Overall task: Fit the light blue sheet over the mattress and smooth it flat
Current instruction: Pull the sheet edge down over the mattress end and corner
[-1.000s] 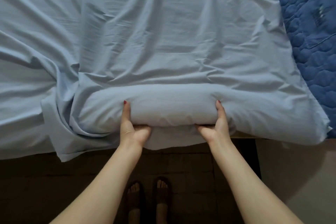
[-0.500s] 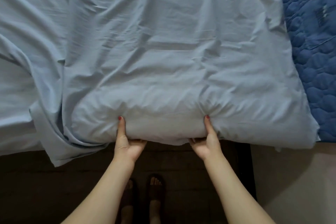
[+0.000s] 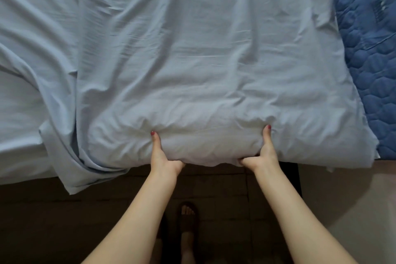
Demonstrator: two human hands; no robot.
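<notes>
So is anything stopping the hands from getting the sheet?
No, nothing is in the way. The left hand and right hand already grip the sheet at the bed's near edge, thumbs on top.

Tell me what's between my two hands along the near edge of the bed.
In the head view, a bunched, puffed fold of the light blue sheet spans from left hand to right hand; both grip it.

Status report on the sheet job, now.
Left hand and right hand both grip the light blue sheet at the near mattress edge. Sheet wrinkled, bunched at left; blue quilted mattress bare at right. Nothing in the way.
</notes>
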